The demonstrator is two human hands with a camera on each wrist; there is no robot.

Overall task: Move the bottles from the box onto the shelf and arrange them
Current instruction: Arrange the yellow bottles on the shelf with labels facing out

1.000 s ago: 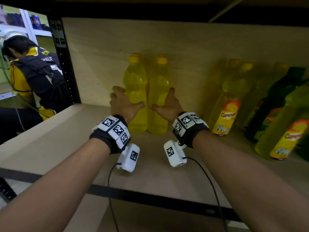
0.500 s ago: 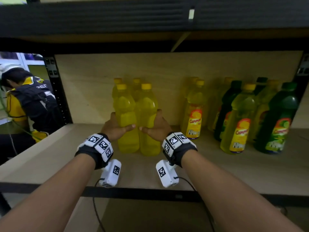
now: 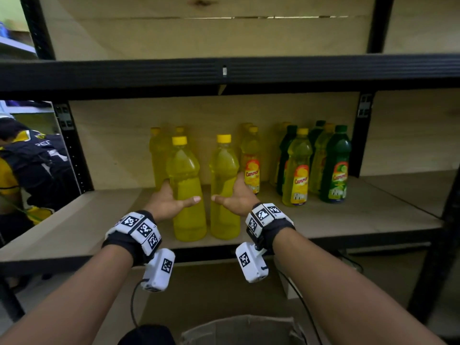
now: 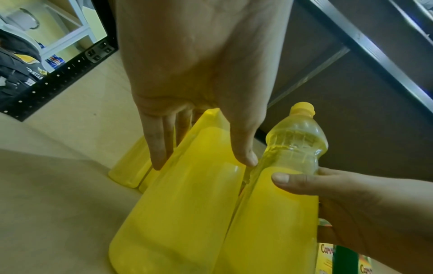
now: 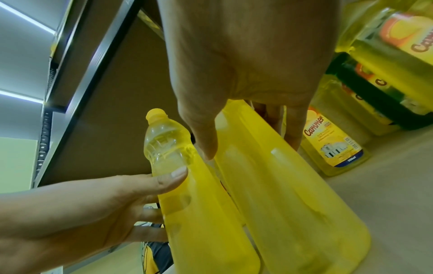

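Your left hand (image 3: 169, 202) and right hand (image 3: 236, 197) are spread loosely around the two plain yellow bottles (image 3: 189, 195) standing near the front edge of the shelf (image 3: 348, 220), lower centre of frame, barely gripping. Labelled bottles (image 3: 298, 170) already stand to the right. The box (image 3: 239, 329) at bottom hides its contents; I can't tell what's left.
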